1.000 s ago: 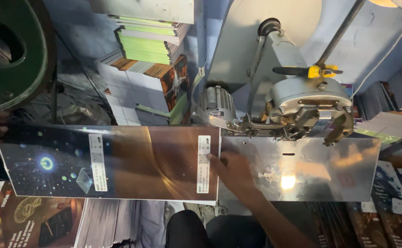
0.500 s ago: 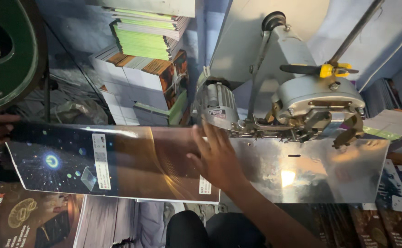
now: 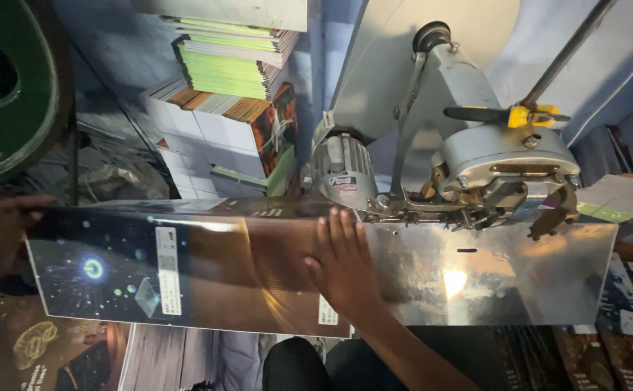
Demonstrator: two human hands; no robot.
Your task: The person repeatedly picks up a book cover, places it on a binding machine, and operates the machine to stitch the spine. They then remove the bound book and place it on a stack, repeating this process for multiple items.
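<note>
Right hand (image 3: 342, 264) is lying flat, fingers spread, pressing the glossy dark printed sheet (image 3: 186, 264) onto the shiny metal plate (image 3: 490, 279), just below the grey machine head (image 3: 475, 166). Left hand (image 3: 1, 232) is gripping the sheet's far edge, away from the machine.

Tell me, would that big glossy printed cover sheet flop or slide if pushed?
The glossy sheet is probably bendy: its surface shows a ripple near the right hand. Its shine suggests it slides easily on the metal table. The left hand holds its far edge, likely steadying it.
</note>
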